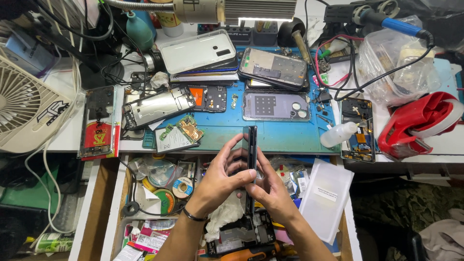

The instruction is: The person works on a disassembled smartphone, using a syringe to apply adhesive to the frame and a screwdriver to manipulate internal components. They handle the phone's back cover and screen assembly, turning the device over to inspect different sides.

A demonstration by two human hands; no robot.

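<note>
Both hands grasp one dark phone (pixel 251 159) held on its edge: left hand (pixel 220 181) and right hand (pixel 271 191) pinch it, probably along its sides, above the blue mat (pixel 280 133)

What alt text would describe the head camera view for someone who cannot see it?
Two bare hands, left hand and right hand, hold a dark smartphone edge-on and upright over an open drawer of tape rolls and parts. Beyond it, a blue work mat carries opened phones and circuit boards.

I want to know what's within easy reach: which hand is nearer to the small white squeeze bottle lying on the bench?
Right. The right hand is below-left of the squeeze bottle; the left hand lies farther left, beyond the phone both hold.
</note>
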